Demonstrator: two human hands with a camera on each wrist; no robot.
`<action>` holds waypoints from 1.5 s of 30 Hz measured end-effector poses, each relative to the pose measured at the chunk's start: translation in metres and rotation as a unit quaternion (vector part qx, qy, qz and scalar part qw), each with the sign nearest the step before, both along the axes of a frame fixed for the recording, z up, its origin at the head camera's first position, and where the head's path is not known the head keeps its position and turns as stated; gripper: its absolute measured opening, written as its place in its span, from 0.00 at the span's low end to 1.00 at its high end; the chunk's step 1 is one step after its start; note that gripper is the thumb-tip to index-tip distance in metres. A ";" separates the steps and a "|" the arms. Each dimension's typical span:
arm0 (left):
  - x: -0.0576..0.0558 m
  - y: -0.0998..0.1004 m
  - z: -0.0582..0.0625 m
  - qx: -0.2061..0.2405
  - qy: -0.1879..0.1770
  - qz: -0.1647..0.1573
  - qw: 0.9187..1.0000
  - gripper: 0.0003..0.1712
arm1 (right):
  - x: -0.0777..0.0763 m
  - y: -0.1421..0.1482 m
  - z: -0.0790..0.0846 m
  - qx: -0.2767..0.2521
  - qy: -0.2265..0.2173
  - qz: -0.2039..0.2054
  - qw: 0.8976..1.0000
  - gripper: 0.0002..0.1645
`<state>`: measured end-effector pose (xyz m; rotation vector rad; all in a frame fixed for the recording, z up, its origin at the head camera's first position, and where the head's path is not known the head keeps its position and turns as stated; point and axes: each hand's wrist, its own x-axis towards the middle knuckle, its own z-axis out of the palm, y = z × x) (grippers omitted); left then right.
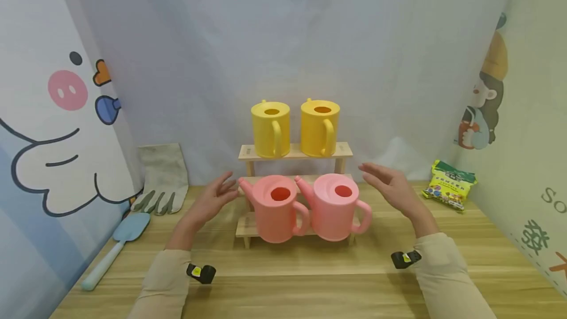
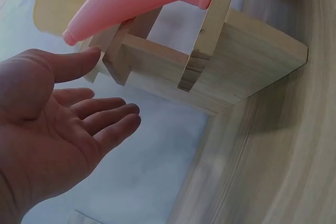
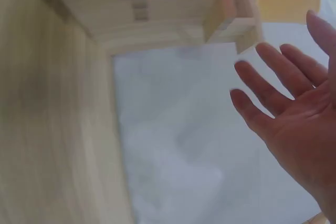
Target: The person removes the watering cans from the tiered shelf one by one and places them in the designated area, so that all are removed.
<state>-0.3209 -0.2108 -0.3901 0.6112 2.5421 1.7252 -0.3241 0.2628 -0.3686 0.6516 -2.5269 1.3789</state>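
Note:
Two pink watering cans, a darker one (image 1: 275,218) and a lighter one (image 1: 332,215), stand side by side on the low front step of a wooden tiered stand (image 1: 246,224). Their spouts point left and their handles right. On the top step sit two yellow watering cans, one left (image 1: 264,134) and one right (image 1: 312,132), handles toward me. My left hand (image 1: 212,200) hovers just left of the darker can's spout, palm inward, holding nothing. To the right of the lighter can, my right hand (image 1: 394,188) is raised with fingers extended, touching nothing. In the left wrist view a pink spout (image 2: 100,11) is above the thumb.
At the left lie a light blue trowel (image 1: 116,247) and a pair of grey gloves (image 1: 165,176) against the curtain. A yellow-green packet (image 1: 451,185) rests at the back right. Printed curtains enclose the wooden tabletop (image 1: 283,289) at the back and both sides.

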 end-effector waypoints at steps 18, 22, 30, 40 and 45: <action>-0.005 0.004 -0.014 0.027 0.006 -0.048 0.998 0.36 | 0.022 -0.005 0.020 -0.040 -0.009 0.068 0.997 0.28; -0.003 0.006 -0.014 0.022 0.007 -0.046 0.999 0.35 | 0.029 -0.005 0.027 -0.013 -0.017 0.064 0.998 0.27; -0.006 0.003 -0.021 0.039 0.000 -0.062 0.997 0.34 | 0.046 -0.007 0.048 0.069 -0.050 0.109 0.990 0.25; -0.009 0.005 -0.027 0.078 -0.027 -0.062 0.995 0.34 | 0.055 -0.009 0.055 0.110 -0.060 0.139 0.982 0.21; -0.009 0.005 -0.029 0.090 -0.037 -0.060 0.993 0.34 | 0.055 -0.010 0.053 0.105 -0.068 0.159 0.979 0.18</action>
